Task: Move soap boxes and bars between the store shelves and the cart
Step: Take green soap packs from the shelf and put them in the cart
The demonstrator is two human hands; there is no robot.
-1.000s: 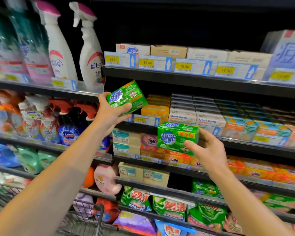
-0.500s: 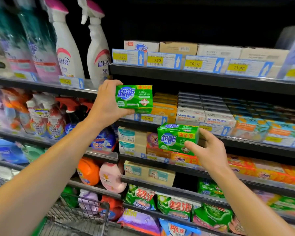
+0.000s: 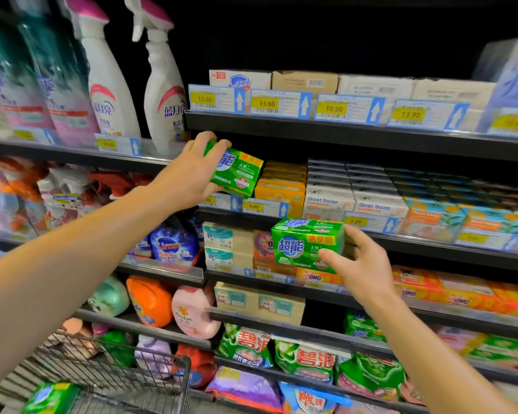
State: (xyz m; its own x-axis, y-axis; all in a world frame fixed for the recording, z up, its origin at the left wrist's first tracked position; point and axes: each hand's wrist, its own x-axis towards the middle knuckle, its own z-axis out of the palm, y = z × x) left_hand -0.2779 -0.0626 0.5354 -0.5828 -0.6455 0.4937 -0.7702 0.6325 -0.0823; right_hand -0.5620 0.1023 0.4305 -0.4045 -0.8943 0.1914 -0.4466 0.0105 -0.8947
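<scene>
My left hand [image 3: 192,171] grips a green soap pack [image 3: 238,174] at the left end of the second shelf [image 3: 371,234], beside the yellow soap boxes [image 3: 281,189]. The pack is tilted, its far end inside the shelf opening. My right hand [image 3: 359,264] holds a second, thicker green soap pack [image 3: 305,243] in front of the shelf below, thumb on its front and fingers behind. The wire cart [image 3: 117,369] is at the bottom left, with another green pack [image 3: 51,397] lying in it.
Goat Soap boxes [image 3: 353,204] fill the second shelf to the right. White and tan boxes sit on the top shelf [image 3: 341,132] behind price tags. Spray bottles [image 3: 162,85] stand at the left. Orange OMO bars [image 3: 431,291] and detergent bags [image 3: 305,360] lie lower down.
My left hand has pushed its green pack forward and down into the left end of the second shelf, tilting it. My right hand and its pack have stayed about where they were.
</scene>
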